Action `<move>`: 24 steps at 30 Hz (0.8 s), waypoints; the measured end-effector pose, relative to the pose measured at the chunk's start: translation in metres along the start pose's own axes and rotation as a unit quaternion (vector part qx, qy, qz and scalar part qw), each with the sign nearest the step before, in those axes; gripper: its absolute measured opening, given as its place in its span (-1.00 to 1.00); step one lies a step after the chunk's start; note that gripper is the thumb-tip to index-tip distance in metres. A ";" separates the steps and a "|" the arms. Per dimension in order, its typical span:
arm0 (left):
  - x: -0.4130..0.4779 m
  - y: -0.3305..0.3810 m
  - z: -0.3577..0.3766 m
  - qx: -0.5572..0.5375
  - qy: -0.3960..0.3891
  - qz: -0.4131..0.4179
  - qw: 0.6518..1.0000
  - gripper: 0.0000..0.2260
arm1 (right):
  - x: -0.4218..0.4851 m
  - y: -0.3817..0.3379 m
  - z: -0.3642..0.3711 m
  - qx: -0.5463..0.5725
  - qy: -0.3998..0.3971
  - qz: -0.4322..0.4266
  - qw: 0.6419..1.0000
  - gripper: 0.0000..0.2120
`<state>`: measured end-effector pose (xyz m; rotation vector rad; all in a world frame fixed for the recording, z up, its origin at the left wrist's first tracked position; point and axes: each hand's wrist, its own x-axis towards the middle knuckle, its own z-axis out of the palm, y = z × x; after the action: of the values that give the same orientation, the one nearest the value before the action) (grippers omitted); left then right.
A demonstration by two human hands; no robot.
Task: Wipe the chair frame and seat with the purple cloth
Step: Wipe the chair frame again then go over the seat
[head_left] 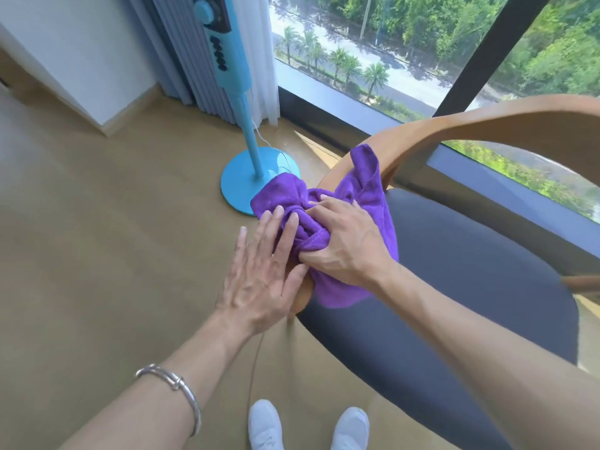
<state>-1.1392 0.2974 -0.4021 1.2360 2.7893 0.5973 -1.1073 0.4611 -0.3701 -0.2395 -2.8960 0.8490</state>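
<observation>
– Nearest, a bracelet (176, 383) is worn; the left hand (259, 274)?
– Laid flat, fingers straight, against the frame (487, 121).
– The cloth (367, 186)?
– Bunched on the frame, gripped by the right hand (344, 238), beside the seat (454, 271).

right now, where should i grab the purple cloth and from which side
Probably the bunched fold in the middle of the purple cloth, from above on the seat side, where the right hand pinches it. It's draped over the wooden chair frame, and its loose ends lie flat.
</observation>
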 end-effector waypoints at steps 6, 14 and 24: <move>0.005 -0.020 -0.023 0.010 0.004 0.064 0.998 -0.51 | -0.016 -0.014 0.005 -0.005 -0.009 0.001 1.000 -0.39; 0.028 -0.001 -0.029 -0.122 -0.045 0.037 0.991 -0.48 | -0.043 -0.031 0.018 0.028 0.002 -0.001 1.000 -0.51; 0.021 -0.021 -0.014 -0.164 -0.088 0.113 0.976 -0.48 | -0.050 -0.032 0.033 0.032 0.063 -0.028 0.997 -0.61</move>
<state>-1.1715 0.2952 -0.3940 1.4570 2.3059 0.8723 -1.0673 0.4075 -0.3837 -0.1984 -2.7401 0.8826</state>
